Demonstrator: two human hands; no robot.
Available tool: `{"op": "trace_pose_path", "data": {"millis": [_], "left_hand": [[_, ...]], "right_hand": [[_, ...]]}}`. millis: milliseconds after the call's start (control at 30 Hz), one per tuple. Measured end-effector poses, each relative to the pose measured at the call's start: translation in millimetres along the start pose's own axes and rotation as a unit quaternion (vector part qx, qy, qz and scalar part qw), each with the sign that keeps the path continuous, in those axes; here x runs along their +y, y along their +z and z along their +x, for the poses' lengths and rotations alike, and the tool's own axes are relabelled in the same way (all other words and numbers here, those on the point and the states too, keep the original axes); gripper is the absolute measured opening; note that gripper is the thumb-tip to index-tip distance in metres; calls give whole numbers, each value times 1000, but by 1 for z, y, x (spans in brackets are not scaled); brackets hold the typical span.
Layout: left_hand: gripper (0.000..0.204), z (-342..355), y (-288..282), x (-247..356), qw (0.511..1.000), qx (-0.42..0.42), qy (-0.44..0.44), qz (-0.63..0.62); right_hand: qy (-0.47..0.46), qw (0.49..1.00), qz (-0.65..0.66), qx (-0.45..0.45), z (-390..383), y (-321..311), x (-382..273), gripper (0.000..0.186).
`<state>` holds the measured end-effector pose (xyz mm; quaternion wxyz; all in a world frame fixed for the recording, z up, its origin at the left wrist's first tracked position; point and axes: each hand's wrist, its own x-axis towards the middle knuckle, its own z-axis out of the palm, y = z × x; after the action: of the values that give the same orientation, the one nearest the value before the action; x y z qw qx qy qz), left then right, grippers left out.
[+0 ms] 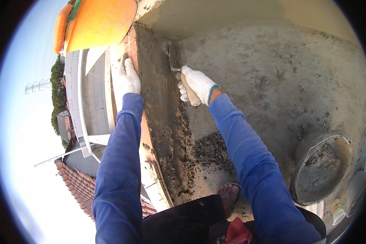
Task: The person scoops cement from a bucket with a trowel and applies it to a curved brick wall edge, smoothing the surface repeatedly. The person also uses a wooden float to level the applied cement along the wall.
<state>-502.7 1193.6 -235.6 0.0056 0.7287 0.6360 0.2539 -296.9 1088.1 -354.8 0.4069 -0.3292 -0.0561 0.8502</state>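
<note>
My right hand (pixel 198 84), in a white knit glove, grips the wooden handle of a trowel (pixel 175 57). The trowel's metal blade lies against wet grey mortar (pixel 158 101) spread along the top of a low brick parapet. My left hand (pixel 128 77), also gloved, rests flat on the outer edge of the parapet (pixel 131 44), beside the mortar strip. Both forearms wear blue sleeves. Mortar covers part of the blade.
A bucket (pixel 319 166) holding grey mortar stands on the rough concrete roof at the right. A pile of loose mortar (pixel 211 148) lies by my sandalled foot (pixel 228 193). Beyond the parapet is a drop to tiled roofs (pixel 77 183). An orange cap brim (pixel 97 22) fills the top.
</note>
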Motion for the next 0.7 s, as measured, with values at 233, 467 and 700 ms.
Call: {"op": "trace_pose_path", "data": {"millis": [233,467,700], "left_hand": [[47,2,-1,-13,998,5,28,55],[46,1,-8,-17,999,2,25,46],[45,-1,1,0,1000,3,3,-8]], "right_hand": [[-58,986,-146,-53,-25,44,-51,53],[-75,988,-101,-88,-64,49,-25,48],[-57,995,-77,-24,-11,28,-35,49]]}}
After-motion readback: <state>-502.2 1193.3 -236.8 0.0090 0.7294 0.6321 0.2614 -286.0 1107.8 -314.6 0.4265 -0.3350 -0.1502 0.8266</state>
